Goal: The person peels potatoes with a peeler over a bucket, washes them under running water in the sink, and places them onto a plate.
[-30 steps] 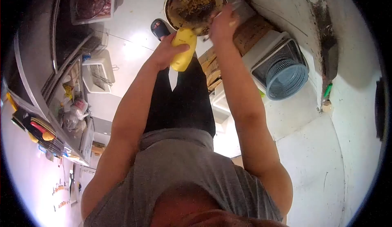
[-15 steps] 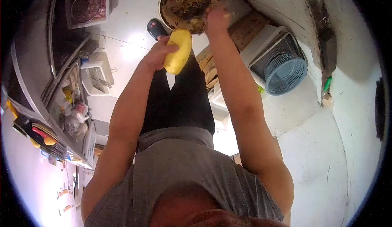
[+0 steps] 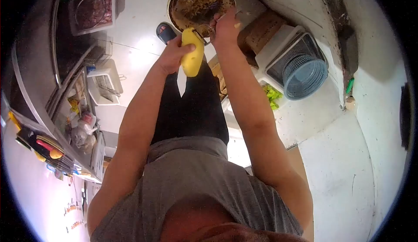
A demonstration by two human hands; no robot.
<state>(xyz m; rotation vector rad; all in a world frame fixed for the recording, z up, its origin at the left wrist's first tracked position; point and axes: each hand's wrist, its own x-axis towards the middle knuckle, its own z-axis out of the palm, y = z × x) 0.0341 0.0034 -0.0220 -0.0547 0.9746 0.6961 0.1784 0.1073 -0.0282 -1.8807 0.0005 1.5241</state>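
Observation:
A large, long yellow piece of produce (image 3: 192,59), its skin looking peeled, is in my left hand (image 3: 175,55), with the thumb across its front. My right hand (image 3: 224,28) is closed just to the right of its upper end, around a small tool that is mostly hidden; a thin dark edge of it reaches the top of the yellow piece. Beyond both hands stands a round pan (image 3: 170,8) with yellow-brown scraps in it.
Blue round baskets (image 3: 305,78) sit by a white crate (image 3: 278,46) at right, near green leaves (image 3: 272,96). At upper left is a tub (image 3: 114,13) of reddish pieces, with a white basket (image 3: 98,86) below. A sandal (image 3: 166,33) shows near the pan.
My right hand has moved slightly left and down, closer to the yellow piece. The yellow piece is turned more upright. More of the green leaves shows at right.

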